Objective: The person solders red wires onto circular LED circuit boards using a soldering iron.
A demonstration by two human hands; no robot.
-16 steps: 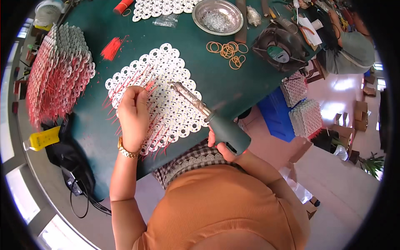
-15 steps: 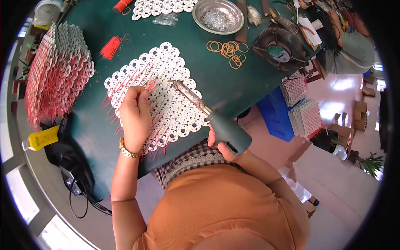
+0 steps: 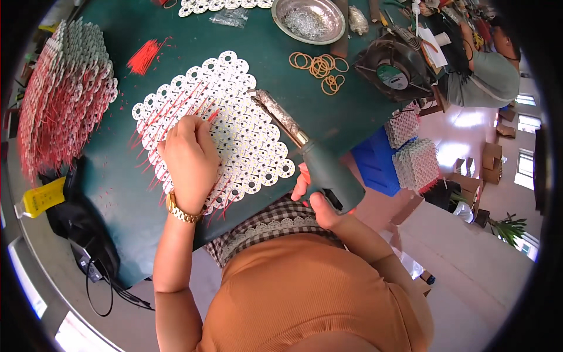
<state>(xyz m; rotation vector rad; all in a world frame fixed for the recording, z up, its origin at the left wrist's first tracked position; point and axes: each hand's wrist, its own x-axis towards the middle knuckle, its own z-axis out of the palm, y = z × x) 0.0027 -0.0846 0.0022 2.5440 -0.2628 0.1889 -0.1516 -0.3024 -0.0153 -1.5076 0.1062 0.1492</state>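
Note:
A white panel of joined round circuit boards point(image 3: 243, 126) lies on the green tabletop in front of me. Thin red wires point(image 3: 176, 108) run across its left part, some sticking out past the edge. My left hand point(image 3: 190, 155), with a gold watch on the wrist, rests over the panel, thumb and fingers pinched on short red wires point(image 3: 213, 115). In my right hand point(image 3: 316, 202) is a soldering gun point(image 3: 331, 176) with a dark green handle. Its metal barrel slants up and left, the tip above the panel's right side. My palm is partly hidden behind the handle.
Left of the panel stands a tall stack of wired panels point(image 3: 64, 100); a bundle of red wires point(image 3: 145, 56) lies nearby. Farther back are a metal bowl point(image 3: 281, 26), rubber bands point(image 3: 319, 66) and a black fan point(image 3: 390, 70). A blue bin point(image 3: 375, 164) is beside the table.
The view has shifted slightly. My left hand has turned and lowered over the panel, still at the red wires. The soldering gun's tip has moved a little up and right of the panel's middle.

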